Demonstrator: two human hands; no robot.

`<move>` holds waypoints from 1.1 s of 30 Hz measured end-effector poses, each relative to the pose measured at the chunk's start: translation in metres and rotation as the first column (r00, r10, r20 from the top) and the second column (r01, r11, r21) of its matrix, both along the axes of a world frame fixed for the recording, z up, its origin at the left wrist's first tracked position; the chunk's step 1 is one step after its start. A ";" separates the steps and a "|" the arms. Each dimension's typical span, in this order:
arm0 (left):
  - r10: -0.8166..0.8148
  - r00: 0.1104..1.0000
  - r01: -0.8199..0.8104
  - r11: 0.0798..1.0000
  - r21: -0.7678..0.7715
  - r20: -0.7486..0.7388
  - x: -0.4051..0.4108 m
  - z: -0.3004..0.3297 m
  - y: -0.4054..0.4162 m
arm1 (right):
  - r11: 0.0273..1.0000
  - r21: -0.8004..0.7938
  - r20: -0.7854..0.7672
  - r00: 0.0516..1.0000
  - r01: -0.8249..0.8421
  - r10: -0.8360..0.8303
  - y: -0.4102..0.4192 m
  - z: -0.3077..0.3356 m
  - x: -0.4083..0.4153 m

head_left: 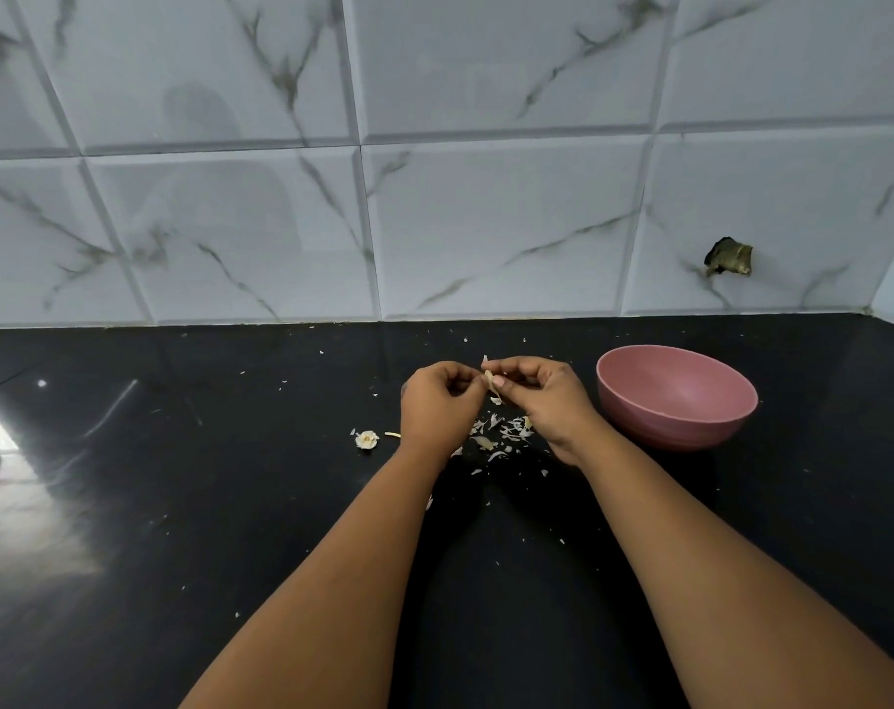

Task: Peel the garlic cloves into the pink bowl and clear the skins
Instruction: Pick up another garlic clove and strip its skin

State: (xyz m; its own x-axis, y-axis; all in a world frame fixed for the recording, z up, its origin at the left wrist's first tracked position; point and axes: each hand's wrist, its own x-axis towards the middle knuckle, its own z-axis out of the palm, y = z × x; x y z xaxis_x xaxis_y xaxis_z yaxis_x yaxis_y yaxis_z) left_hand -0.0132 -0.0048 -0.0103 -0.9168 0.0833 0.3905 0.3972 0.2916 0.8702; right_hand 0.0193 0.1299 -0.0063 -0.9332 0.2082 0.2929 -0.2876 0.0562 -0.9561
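Loose skins (501, 434) litter the black bench (179, 504) at frame centre, a garlic stub (366, 439) just left of them. The pink bowl (676, 396) stands right of centre. Left hand (437, 406) and right hand (542, 396) meet, both pinched on a garlic clove (492, 381) above the skins.

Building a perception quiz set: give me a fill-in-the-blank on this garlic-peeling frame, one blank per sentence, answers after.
1. The bowl right of the hands is ____ in colour.
2. The garlic clove is held between ____ hands.
3. The loose skins lie on the ____ countertop.
4. The garlic root stub lies to the ____ of the left hand.

Answers: pink; both; black; left
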 end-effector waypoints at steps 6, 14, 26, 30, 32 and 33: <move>0.015 0.998 -0.017 0.999 -0.038 -0.060 0.002 0.002 -0.001 | 0.999 -0.014 0.010 0.999 -0.036 0.036 -0.001 -0.001 0.001; 0.011 0.997 -0.015 0.998 -0.057 -0.078 0.003 0.001 -0.002 | 0.996 -0.046 0.027 0.997 -0.072 0.073 0.000 -0.001 0.000; 0.005 1.000 -0.005 0.999 0.036 0.009 0.002 0.000 -0.001 | 0.997 -0.068 0.079 0.996 -0.040 0.045 0.001 0.003 0.004; -0.052 0.996 0.045 0.994 0.100 0.069 0.002 -0.001 0.000 | 0.996 -0.091 0.095 0.995 -0.012 0.021 0.000 0.003 0.002; -0.091 0.993 0.078 0.985 0.154 0.078 0.003 -0.001 0.000 | 0.994 -0.113 0.086 0.996 -0.002 0.012 0.000 0.004 0.002; -0.113 0.991 0.099 0.980 0.174 0.074 0.003 -0.001 0.000 | 0.993 -0.114 0.079 0.997 -0.003 0.013 0.000 0.004 0.001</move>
State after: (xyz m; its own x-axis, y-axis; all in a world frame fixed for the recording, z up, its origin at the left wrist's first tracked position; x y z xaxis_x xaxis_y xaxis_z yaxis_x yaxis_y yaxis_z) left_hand -0.0103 -0.0047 -0.0114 -0.9362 0.1210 0.3301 0.3421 0.0972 0.9346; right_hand 0.0208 0.1299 -0.0024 -0.9544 0.2283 0.1922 -0.2101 -0.0562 -0.9761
